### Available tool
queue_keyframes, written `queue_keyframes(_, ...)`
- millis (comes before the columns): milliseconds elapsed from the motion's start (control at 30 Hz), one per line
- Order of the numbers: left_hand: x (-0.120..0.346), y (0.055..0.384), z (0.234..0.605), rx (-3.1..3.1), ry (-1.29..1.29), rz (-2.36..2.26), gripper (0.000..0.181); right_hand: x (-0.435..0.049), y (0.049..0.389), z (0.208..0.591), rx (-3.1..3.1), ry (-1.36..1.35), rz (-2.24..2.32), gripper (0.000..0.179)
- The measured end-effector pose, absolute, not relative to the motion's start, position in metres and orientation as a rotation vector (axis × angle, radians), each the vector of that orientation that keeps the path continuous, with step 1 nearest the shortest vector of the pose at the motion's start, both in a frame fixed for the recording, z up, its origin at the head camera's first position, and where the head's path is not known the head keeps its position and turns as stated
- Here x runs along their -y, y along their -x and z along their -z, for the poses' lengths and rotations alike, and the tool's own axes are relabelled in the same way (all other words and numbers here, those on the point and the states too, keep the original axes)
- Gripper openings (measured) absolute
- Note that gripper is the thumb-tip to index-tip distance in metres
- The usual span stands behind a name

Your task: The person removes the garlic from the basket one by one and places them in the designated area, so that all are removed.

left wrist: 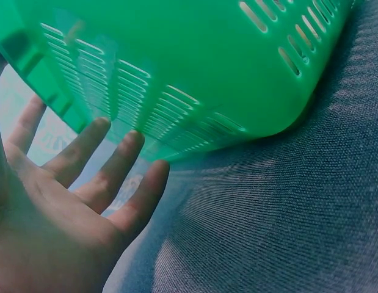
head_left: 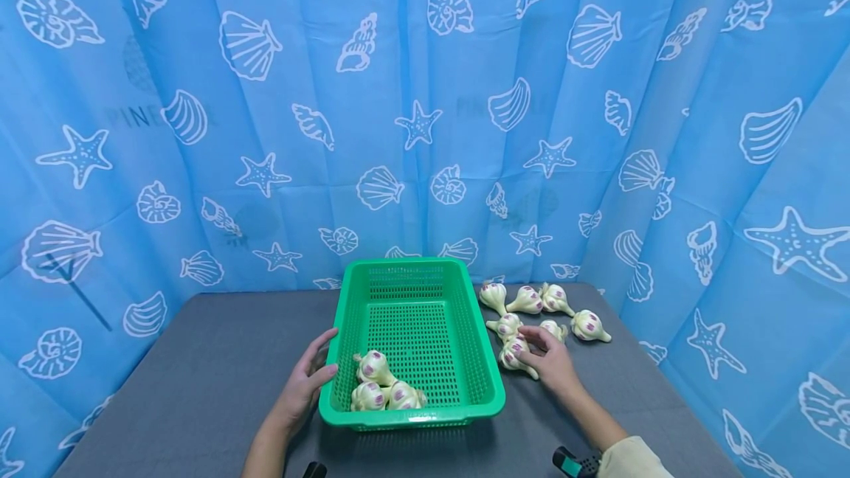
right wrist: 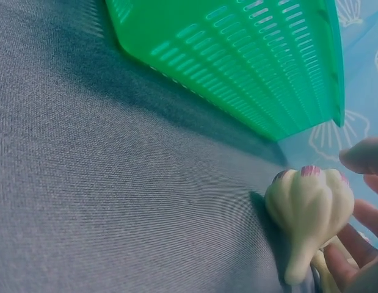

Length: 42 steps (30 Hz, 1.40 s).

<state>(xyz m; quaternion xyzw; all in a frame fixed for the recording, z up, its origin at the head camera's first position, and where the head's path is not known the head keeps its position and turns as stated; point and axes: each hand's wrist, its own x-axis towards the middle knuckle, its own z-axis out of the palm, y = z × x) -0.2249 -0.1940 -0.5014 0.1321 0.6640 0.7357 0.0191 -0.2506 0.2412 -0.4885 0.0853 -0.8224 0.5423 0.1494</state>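
In the head view a green plastic basket point(head_left: 412, 414) stands on the table with three garlic bulbs point(head_left: 374, 368) in its near left corner. My left hand point(head_left: 302, 387) is at the basket's left rim, fingers spread along the outside wall; the left wrist view shows the fingers point(left wrist: 109, 177) extended beside the slotted side. To the right of the basket, my right hand point(head_left: 553, 366) reaches over a garlic bulb point(head_left: 515, 355). In the right wrist view, thumb and fingers point(right wrist: 363, 156) are spread around the far side of that purple-tipped bulb point(right wrist: 311, 201), without a clear grip.
Several more garlic bulbs point(head_left: 526, 300) lie in a loose group right of the basket, one bulb point(head_left: 588, 326) farthest right. The table point(head_left: 219, 360) is covered in dark grey cloth. A blue shell-print curtain point(head_left: 425, 131) hangs behind and at both sides.
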Motion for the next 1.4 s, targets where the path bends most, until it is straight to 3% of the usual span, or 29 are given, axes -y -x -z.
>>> queue_keyframes(767, 0.194, 0.224, 0.5, -2.091, -0.427, -2.261, 0.06, -0.24, 0.256, 0.497, 2.446, -0.15, -1.525, 0.032)
queue_keyframes(1400, 0.194, 0.224, 0.501, -2.104, -0.409, -2.26, 0.06, -0.236, 0.261, 0.481, 2.316, -0.129, -1.559, 0.026)
